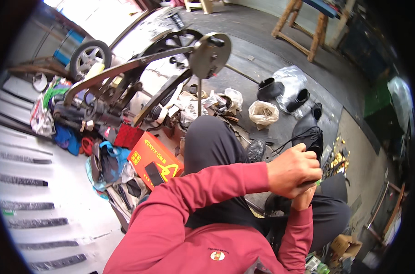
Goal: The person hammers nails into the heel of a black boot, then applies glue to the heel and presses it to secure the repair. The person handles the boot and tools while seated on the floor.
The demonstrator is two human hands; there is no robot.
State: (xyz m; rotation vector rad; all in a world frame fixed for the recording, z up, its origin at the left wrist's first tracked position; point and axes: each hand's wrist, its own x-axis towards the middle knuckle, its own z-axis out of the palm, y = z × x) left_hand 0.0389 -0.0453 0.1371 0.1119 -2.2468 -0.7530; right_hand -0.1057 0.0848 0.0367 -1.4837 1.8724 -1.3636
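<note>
My left hand (293, 172) is closed in a fist, knuckles up, at the right of my lap. Below and against it is my right hand (304, 199), its fingers mostly hidden by the left. A small dark edge shows between the two hands; what it belongs to cannot be made out. Just beyond them is a black shoe (305, 122) with dark laces looping out toward the left. My knee (212, 141) in dark trousers rises left of the hands.
A hand-cranked machine with a round metal wheel (210, 55) stands ahead on the left. Near my left side lie an orange-red box (155, 153) and bags. Black boots (270, 89) rest by clear plastic, beside a bag-lined tub (263, 113). A wooden-legged stool (315, 41) stands farther back.
</note>
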